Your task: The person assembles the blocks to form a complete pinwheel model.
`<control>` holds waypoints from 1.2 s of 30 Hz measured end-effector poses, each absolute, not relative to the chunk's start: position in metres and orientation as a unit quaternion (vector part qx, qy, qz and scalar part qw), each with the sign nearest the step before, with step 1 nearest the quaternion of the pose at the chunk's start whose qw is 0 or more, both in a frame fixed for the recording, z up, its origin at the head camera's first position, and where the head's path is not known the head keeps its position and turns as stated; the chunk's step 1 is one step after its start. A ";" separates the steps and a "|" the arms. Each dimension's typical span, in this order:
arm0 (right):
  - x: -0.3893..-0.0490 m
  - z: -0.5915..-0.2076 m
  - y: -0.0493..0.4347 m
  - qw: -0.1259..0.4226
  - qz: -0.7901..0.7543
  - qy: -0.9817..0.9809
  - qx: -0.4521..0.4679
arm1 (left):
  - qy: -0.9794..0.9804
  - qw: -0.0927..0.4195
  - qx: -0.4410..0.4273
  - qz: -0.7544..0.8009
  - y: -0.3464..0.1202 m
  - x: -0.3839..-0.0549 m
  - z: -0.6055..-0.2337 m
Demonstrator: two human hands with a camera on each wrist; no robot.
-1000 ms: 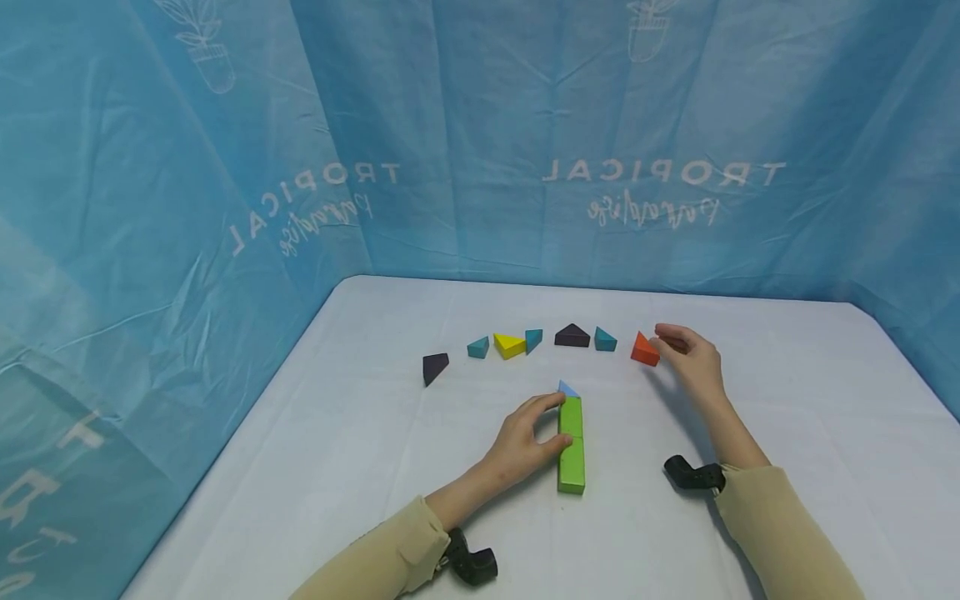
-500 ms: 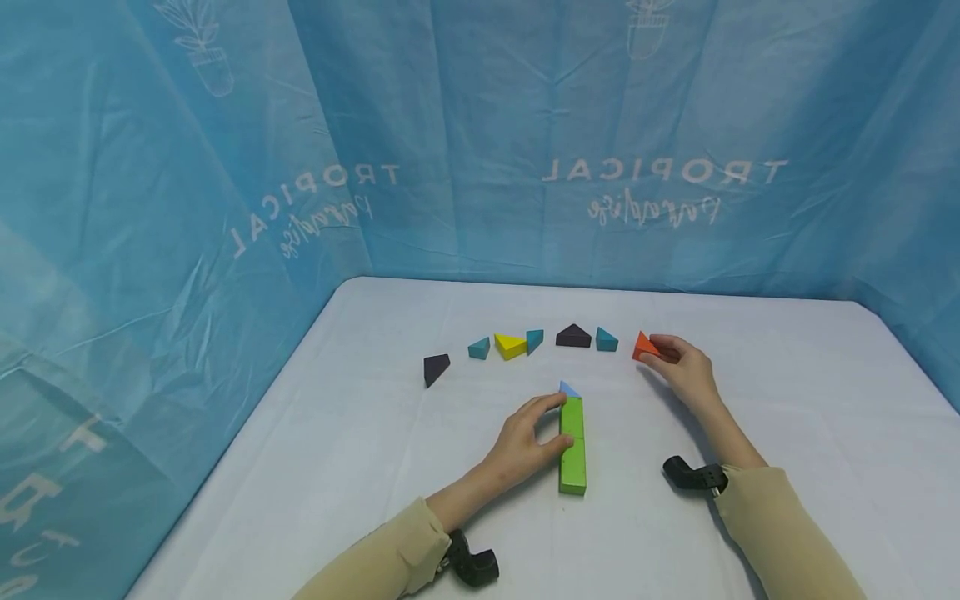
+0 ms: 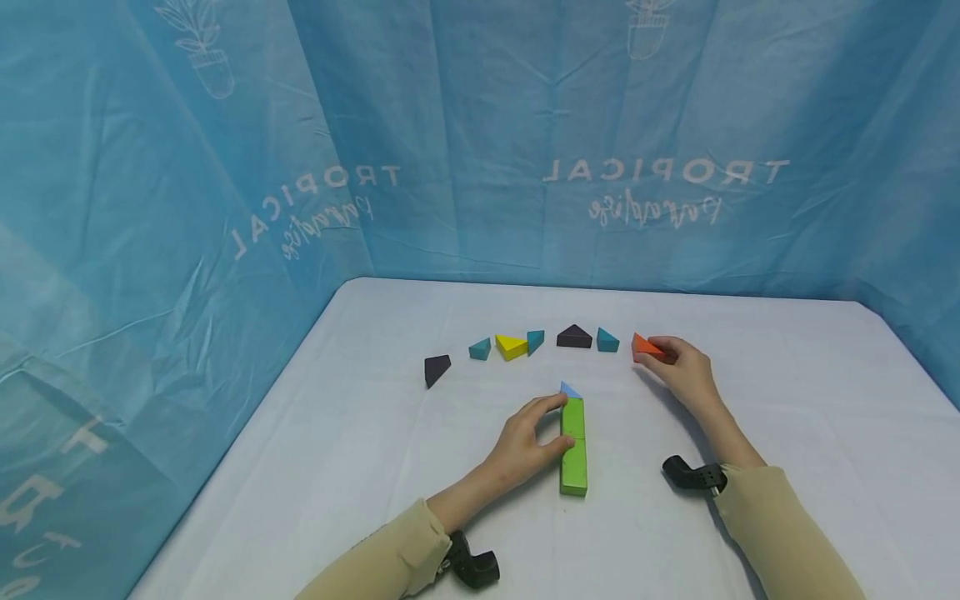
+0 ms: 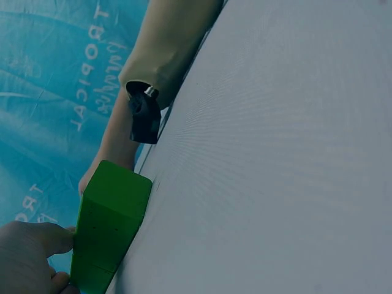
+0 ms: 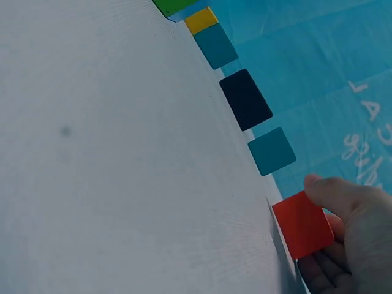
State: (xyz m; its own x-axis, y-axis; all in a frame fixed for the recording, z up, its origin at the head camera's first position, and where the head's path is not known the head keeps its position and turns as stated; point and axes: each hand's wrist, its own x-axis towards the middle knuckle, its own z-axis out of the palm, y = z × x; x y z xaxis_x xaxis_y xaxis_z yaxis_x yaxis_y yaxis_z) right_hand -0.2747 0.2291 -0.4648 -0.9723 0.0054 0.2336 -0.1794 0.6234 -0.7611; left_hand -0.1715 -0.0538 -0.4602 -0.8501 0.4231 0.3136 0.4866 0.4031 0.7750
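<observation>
Two green rectangular blocks lie end to end, the far one (image 3: 572,417) against a light blue triangular block (image 3: 569,389) and the near one (image 3: 573,473) closer to me. My left hand (image 3: 519,442) rests its fingertips near the far end and its thumb at the near block's left edge. Part of that thumb touches the green side (image 4: 107,214) in the left wrist view. Between thumb and fingers, my right hand (image 3: 688,371) pinches a red triangular block (image 3: 643,345). The right wrist view shows the red block's square face (image 5: 301,225) with the thumb on its upper edge.
Along the back lie a dark triangular block (image 3: 573,337), a teal one (image 3: 607,340), a yellow one (image 3: 511,347) touching another teal block (image 3: 535,340), a third teal block (image 3: 479,348) and a dark block (image 3: 437,369). Blue printed cloth (image 3: 480,225) hangs behind the white table (image 3: 360,467).
My right hand has moved from the red block's right side to pinching it, and the block has turned slightly. My left hand has stayed on the green blocks.
</observation>
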 end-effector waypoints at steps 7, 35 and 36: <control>-0.277 -0.467 0.224 0.133 0.407 -0.903 0.043 | -0.837 0.036 -0.274 -0.471 -0.054 -0.171 -0.461; -0.269 -0.442 0.218 0.188 0.412 -0.890 0.058 | -0.836 0.036 -0.275 -0.473 -0.054 -0.172 -0.461; -0.268 -0.439 0.216 0.188 0.412 -0.889 0.065 | -0.836 0.037 -0.275 -0.473 -0.054 -0.171 -0.461</control>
